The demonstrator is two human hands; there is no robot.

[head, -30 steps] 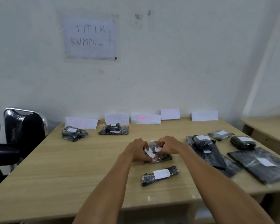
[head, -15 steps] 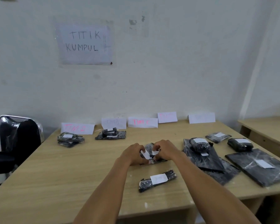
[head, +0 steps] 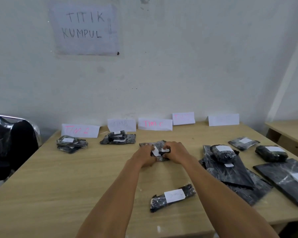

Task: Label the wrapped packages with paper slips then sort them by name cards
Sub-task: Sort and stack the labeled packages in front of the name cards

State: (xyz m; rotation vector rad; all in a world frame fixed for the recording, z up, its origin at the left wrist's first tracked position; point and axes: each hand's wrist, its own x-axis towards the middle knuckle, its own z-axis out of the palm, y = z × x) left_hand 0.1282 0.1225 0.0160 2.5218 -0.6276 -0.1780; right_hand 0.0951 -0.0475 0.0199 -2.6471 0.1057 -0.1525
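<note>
Both hands have pushed the small black plastic-wrapped package (head: 159,144) farther up the light wooden desk (head: 76,177), away from the person. The left hand (head: 143,156) and right hand (head: 176,152) each have a grip clamped on one end, with a white paper slip (head: 155,151) between the thumbs. The package's long axis runs left to right. The pink-lettered white "Tim C" name card (head: 155,124) stands straight ahead, just beyond it and about equally near either hand.

The one camera sat on the person's head, facing forward and a little downward across the worktop (head: 41,194) to the wall (head: 196,66), close over its near edge.
</note>
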